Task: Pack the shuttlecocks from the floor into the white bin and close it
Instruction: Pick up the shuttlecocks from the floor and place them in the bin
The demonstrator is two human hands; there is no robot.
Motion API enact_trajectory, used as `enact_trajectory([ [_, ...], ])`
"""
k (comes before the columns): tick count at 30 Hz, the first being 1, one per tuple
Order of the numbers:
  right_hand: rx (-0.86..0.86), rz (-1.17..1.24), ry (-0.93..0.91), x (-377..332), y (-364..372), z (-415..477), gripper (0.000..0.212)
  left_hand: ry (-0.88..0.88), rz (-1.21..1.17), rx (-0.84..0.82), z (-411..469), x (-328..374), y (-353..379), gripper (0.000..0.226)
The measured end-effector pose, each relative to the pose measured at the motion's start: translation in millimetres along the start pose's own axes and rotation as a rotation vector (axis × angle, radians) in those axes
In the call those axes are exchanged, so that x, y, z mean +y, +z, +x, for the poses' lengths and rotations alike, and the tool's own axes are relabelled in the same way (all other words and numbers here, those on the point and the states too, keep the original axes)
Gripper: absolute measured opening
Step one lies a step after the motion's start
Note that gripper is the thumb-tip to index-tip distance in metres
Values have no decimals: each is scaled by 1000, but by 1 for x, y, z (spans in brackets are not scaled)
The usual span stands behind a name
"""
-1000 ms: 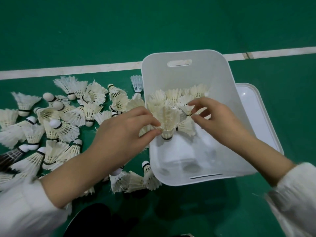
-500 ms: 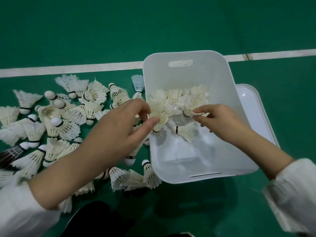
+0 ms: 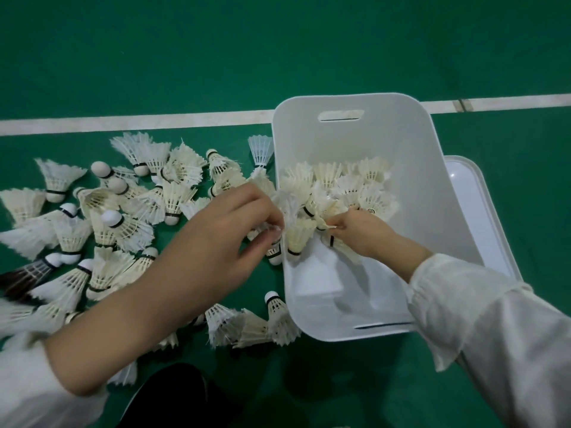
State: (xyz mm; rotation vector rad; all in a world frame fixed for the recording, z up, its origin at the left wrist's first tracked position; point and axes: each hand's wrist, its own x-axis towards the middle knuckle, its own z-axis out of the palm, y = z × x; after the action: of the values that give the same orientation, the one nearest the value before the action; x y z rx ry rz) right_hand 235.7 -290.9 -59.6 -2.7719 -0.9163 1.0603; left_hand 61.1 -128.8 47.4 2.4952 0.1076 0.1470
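Observation:
The white bin (image 3: pixel 432 168) stands open on the green floor, with several cream feather shuttlecocks (image 3: pixel 346 183) piled in its far half. Many more shuttlecocks (image 3: pixel 117 217) lie scattered on the floor to its left. My left hand (image 3: pixel 225 230) hovers at the bin's left rim, fingers pinched on a shuttlecock (image 3: pixel 285 205) whose feathers are blurred. My right hand (image 3: pixel 367 233) is inside the bin, fingertips closed on the feathers of a shuttlecock (image 3: pixel 324 216) in the pile. The bin's lid (image 3: pixel 475 205) lies flat behind the bin on the right.
A white court line (image 3: pixel 139 120) runs across the floor behind the bin. A few shuttlecocks (image 3: pixel 247 325) lie by the bin's near left corner. A dark-clothed knee (image 3: pixel 173 396) shows at the bottom edge. One dark-feathered shuttlecock (image 3: pixel 21 276) lies at far left.
My left hand has moved right, up to the bin's rim, with a shuttlecock. My right hand has shifted left and deeper into the pile, pinching a shuttlecock's feathers.

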Motion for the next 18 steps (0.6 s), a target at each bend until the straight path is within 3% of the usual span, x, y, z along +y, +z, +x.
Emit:
enact_trajectory([
  [3,-32,-6,-14,0,-1,-1,35,10,35,32,3,-4,3,13],
  [5,-64,0,-4,-3,-9,-9,51,15,56,55,6,-7,3,12],
  [7,9,-10,0,-6,-23,-24,59,7,53,62,8,-9,2,13],
  [9,218,85,-53,-13,-41,-47,49,14,41,69,9,-10,1,14],
  [11,365,359,-214,-26,-57,-78,39,34,28,80,10,-10,-1,15],
  [13,302,513,-406,-46,-68,-106,47,64,27,92,10,-7,-4,16],
  [15,194,490,-497,-60,-64,-114,52,105,26,105,10,-3,-7,20],
  [18,242,427,-468,-73,-50,-104,22,183,14,112,9,4,-11,22],
])
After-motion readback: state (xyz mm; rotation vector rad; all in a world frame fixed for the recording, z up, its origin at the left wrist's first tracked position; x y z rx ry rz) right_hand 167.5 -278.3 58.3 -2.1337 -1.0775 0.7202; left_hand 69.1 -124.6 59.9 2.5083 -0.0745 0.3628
